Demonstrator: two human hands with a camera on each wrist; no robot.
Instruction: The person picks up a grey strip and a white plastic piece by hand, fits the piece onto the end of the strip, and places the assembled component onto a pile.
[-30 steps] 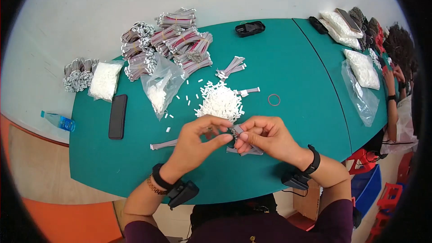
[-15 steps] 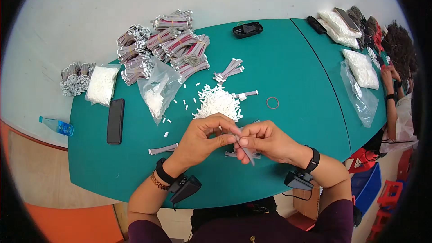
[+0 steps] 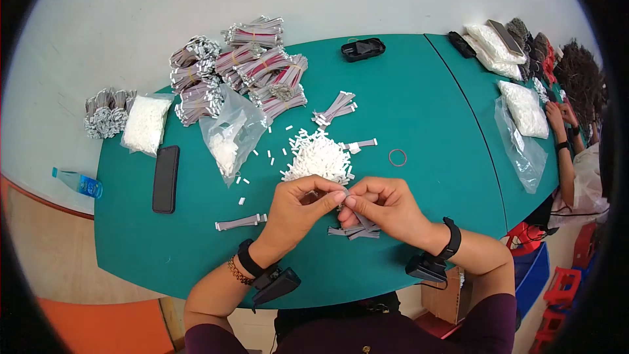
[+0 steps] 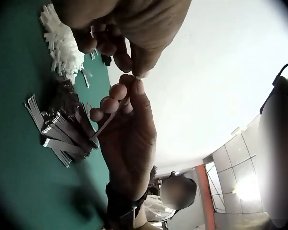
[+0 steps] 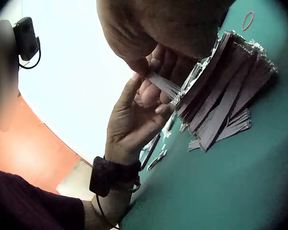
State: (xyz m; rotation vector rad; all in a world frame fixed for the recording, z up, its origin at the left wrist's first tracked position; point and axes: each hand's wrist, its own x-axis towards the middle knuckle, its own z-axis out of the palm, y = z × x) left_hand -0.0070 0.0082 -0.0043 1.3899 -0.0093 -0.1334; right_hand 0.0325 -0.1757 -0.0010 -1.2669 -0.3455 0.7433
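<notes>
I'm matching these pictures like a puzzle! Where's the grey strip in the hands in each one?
Head: the grey strip is just below and right of the middle, at the fingertips.
Left wrist: the grey strip is left of the middle, slanting by the right hand.
Right wrist: the grey strip is just above and right of the middle.
Landmark: the heap of strips shows in all three.

table [image 3: 432,118]: green; plastic pieces [image 3: 319,157]: white; held cable [image 5: 164,84]: pale grey; bundled cables [image 3: 263,64]: grey, magenta-streaked; rubber band [image 3: 398,166]: red; phone [image 3: 166,180]: black
</notes>
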